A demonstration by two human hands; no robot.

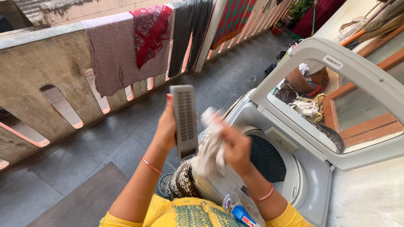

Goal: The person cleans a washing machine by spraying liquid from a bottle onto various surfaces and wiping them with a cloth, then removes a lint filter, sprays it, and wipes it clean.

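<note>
Wiping the washer's lint filter over the open machine.

My left hand (166,128) is closed around a grey slotted filter panel (185,120), held upright at mid-frame; my right hand (235,147) is bunched tight on a pale cloth (210,149) that touches the panel's lower right edge. I judge the cleaning is under way, and the next stroke needs the cloth pressed flat along the slots. Right of centre the washing machine (311,180) stands with its lid (357,71) raised; clothes (126,50) hang on the wall at upper left. A patterned garment (183,183) on the rim crowds my elbows.
</note>
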